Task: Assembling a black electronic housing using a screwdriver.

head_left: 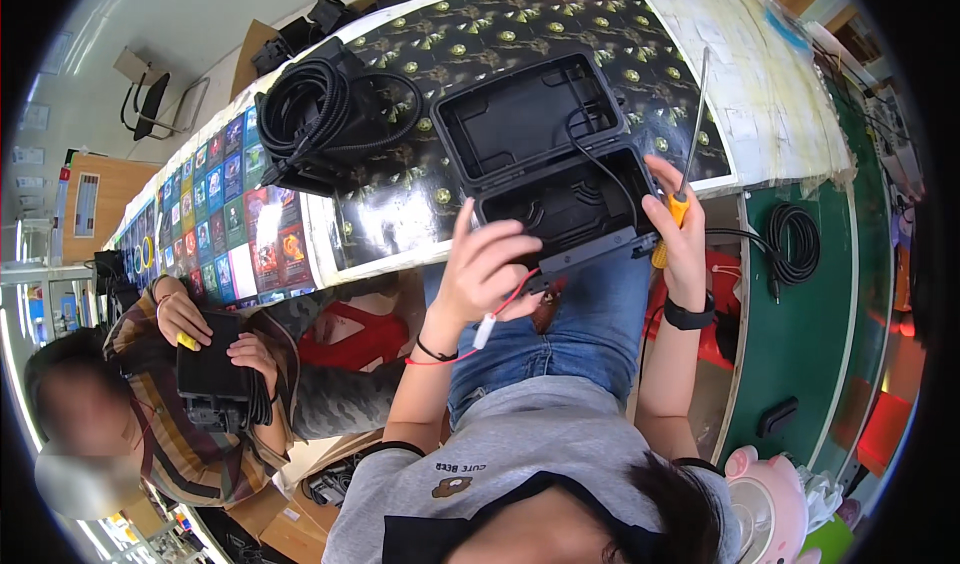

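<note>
An open black plastic case (545,154) rests half on the table edge and half over my lap, lid raised away from me. My left hand (488,269) touches its near rim, fingers spread, next to a red wire (505,299) with a white connector (485,331). My right hand (678,234) grips a screwdriver (685,154) with a yellow-orange handle, shaft pointing up, beside the case's right corner. A thin black cable (590,154) runs across the inside of the case.
A coil of thick black cable (315,114) lies on the patterned table cover (480,34). Another black cable (795,244) coils on the green surface at right. A seated person at left holds a similar black case (212,369). A pink toy (770,499) sits at lower right.
</note>
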Tool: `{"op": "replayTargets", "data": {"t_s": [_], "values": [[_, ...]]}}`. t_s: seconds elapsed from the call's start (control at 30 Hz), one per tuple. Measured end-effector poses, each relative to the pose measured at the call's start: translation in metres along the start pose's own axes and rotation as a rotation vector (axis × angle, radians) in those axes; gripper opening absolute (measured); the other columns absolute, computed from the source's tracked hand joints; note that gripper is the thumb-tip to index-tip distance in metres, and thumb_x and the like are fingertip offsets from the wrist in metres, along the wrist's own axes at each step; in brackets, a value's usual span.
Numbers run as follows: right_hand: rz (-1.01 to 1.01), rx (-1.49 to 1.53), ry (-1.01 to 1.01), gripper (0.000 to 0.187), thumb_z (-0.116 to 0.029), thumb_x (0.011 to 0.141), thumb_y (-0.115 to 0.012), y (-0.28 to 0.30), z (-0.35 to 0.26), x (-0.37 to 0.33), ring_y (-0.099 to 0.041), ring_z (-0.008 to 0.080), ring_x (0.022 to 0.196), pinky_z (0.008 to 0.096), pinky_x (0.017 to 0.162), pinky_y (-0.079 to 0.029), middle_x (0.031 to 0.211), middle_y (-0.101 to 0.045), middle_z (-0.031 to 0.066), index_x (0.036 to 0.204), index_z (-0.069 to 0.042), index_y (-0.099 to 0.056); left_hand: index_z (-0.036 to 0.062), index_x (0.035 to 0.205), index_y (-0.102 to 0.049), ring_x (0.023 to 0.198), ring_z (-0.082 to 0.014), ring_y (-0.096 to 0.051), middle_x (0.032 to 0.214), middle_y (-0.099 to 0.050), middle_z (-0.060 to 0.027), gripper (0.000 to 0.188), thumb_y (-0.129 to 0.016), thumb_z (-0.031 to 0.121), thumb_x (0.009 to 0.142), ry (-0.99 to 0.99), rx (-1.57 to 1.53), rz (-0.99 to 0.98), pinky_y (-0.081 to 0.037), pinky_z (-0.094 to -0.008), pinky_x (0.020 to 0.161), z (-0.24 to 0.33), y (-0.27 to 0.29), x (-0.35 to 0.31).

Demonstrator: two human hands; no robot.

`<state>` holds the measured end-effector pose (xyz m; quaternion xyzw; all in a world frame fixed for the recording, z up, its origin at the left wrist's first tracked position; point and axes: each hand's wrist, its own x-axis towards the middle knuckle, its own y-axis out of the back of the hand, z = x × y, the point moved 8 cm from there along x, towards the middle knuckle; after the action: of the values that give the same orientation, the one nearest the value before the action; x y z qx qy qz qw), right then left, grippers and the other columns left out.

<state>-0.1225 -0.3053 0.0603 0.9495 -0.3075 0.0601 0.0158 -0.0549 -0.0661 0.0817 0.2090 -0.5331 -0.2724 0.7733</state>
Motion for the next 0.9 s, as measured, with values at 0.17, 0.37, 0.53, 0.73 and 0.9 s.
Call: {"op": "replayTargets", "data": {"t_s": [0.17, 0.37, 0.53, 0.73, 0.9], "values": [[0.031, 0.005, -0.008, 0.042, -0.006, 0.085, -0.066, 0.002, 0.006, -0.008, -0.055, 0.0153, 0.112, 0.0273, 0.098, -0.039, 0.128, -0.059, 0.0090, 0.126, 0.000, -0.057, 0.0152, 0.075, -0.073, 0.105, -0.0310, -0.051, 0.099, -0.062, -0.0064, 0.019, -0.082, 0.028, 0.064, 0.278, -0.097, 0.182, -0.043, -0.0414, 0.089, -0.004, 0.022, -0.021], [0.037, 0.047, 0.006, 0.043, -0.008, 0.086, -0.066, 0.002, 0.011, -0.015, -0.055, 0.0153, 0.113, 0.0266, 0.099, -0.038, 0.128, -0.059, 0.0094, 0.127, 0.001, -0.057, -0.0015, 0.087, -0.068, 0.078, -0.0132, -0.058, 0.094, -0.066, -0.0108, 0.015, -0.066, 0.013, 0.090, 0.819, -0.836, 0.236, -0.046, -0.0232, 0.064, -0.023, 0.017, -0.050], [0.036, 0.046, 0.007, 0.045, -0.008, 0.086, -0.065, 0.003, 0.011, -0.017, -0.054, 0.0136, 0.113, 0.0248, 0.098, -0.038, 0.129, -0.058, 0.0091, 0.129, 0.002, -0.055, -0.0010, 0.109, -0.058, 0.077, -0.0095, -0.058, 0.119, -0.059, -0.0150, 0.021, -0.052, 0.016, 0.098, 0.898, -0.964, 0.324, -0.047, -0.0206, 0.064, -0.015, 0.016, -0.035], [0.047, 0.063, -0.002, 0.046, -0.006, 0.086, -0.064, 0.002, 0.013, -0.018, -0.054, 0.0111, 0.111, 0.0229, 0.096, -0.039, 0.129, -0.058, 0.0078, 0.131, 0.002, -0.055, -0.0003, 0.107, -0.053, 0.074, -0.0064, -0.057, 0.133, -0.052, -0.0191, 0.016, -0.044, 0.010, 0.098, 0.756, -0.872, 0.208, -0.047, -0.0203, 0.066, -0.007, 0.023, 0.003], [0.077, 0.047, -0.033, 0.046, -0.005, 0.086, -0.064, 0.004, 0.015, -0.019, -0.054, 0.0105, 0.108, 0.0227, 0.095, -0.039, 0.129, -0.059, 0.0077, 0.130, 0.002, -0.055, 0.0009, 0.104, -0.055, 0.078, -0.0140, -0.062, 0.115, -0.063, -0.0135, 0.019, -0.062, -0.002, 0.086, 0.719, -0.497, 0.143, -0.050, -0.0262, 0.070, -0.004, 0.018, 0.024]]}}
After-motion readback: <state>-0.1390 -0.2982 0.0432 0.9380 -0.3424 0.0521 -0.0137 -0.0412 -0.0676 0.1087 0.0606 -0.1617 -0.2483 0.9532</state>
